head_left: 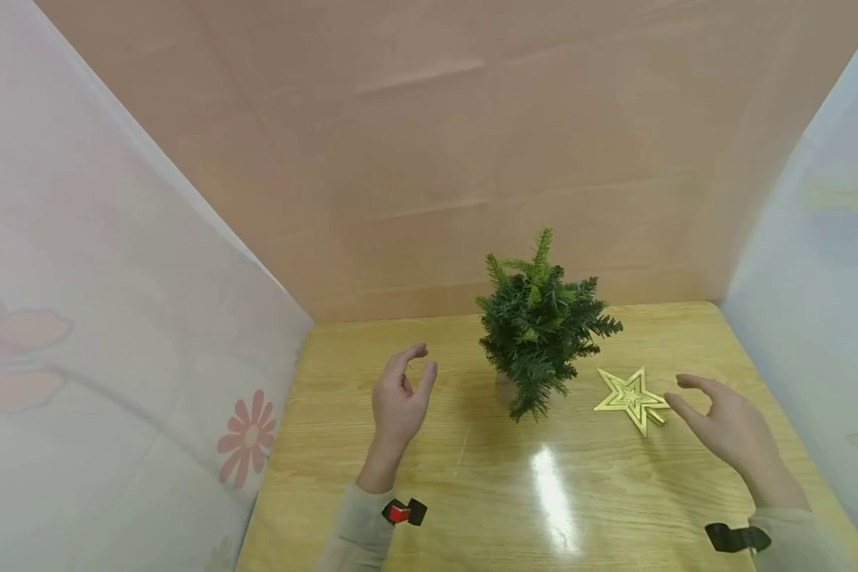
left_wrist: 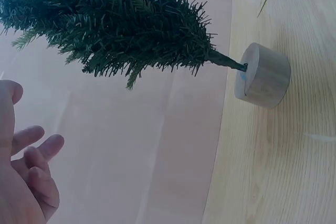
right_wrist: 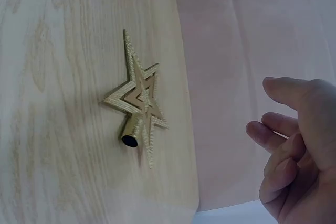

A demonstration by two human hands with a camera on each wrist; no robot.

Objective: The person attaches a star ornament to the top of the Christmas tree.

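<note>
Wooden tabletop (head_left: 472, 492), left hand (head_left: 399, 397) raised centre-left, loosely curled, empty, small tree (head_left: 539, 326) centre, right hand (head_left: 729, 429) lower right, fingers relaxed, empty, beside gold star (head_left: 632, 397).

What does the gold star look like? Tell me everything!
The gold star is a shiny, five-pointed tree topper that looks like glittery plastic or metal. Its face has smaller star outlines nested inside one another. A short hollow tube sticks out from its lower edge, with a dark open end. The star lies flat on the wooden table, to the right of the little green tree and apart from it. The right hand hovers beside it with straight fingers; nothing but the table appears to touch it.
</note>
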